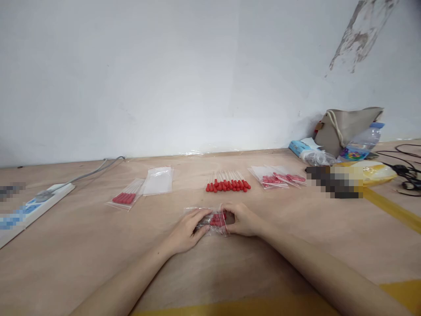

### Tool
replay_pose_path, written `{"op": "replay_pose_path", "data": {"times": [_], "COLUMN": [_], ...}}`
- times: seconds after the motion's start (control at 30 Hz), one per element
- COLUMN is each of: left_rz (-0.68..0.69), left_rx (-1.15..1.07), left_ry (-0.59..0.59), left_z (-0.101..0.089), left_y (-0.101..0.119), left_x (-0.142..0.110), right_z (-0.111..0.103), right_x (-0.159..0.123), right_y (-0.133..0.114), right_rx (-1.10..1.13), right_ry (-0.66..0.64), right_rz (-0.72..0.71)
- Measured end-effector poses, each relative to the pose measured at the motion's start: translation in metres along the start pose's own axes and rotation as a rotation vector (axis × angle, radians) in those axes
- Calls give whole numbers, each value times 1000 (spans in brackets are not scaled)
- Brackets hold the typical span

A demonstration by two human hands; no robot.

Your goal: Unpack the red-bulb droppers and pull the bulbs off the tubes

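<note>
A clear zip bag [207, 228] holding several droppers with red rubber bulbs [217, 220] lies on the table between my hands. My left hand [189, 230] grips the bag's left part, fingers on the far side and thumb on the near side. At the bag's right end, my right hand [243, 220] holds the mouth edge between curved fingers and thumb. Whether the mouth is sealed I cannot tell. Beyond my hands lies a row of loose red-bulbed droppers [228, 186], their thin clear tubes pointing toward the wall.
Left of the row are flat zip bags [158, 180] and a filled bag [124, 198]. More filled bags [279, 177] lie to the right. A power strip [49, 197] sits at far left; a tissue pack [302, 148], grey bag [345, 129] and bottle [365, 140] stand back right.
</note>
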State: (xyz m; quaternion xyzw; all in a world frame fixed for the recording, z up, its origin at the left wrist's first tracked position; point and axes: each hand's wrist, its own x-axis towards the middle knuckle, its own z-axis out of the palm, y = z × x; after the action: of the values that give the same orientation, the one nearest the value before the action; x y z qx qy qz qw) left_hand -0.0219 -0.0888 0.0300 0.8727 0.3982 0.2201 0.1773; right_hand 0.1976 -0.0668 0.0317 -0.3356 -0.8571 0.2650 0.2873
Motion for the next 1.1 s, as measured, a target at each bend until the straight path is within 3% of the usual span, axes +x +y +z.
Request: {"op": "replay_pose_path", "data": {"times": [0.2,0.53,0.97,1.1], "left_rz": [19,12,19,22], "left_rx": [-15,-7,8,30], "left_ry": [-1,-17,-18,-38], "left_z": [-2,-2,-1,-3], "left_y": [2,0,1,2], "left_x": [1,0,-1,-1], "right_z": [8,2,-12,-12], "right_x": [0,-1,-8,-11], "right_y": [1,1,9,9], "right_rx": [60,-195,-103,-65], "right_ry": [38,36,90,24], "right_rz": [58,-97,-176,-157]}}
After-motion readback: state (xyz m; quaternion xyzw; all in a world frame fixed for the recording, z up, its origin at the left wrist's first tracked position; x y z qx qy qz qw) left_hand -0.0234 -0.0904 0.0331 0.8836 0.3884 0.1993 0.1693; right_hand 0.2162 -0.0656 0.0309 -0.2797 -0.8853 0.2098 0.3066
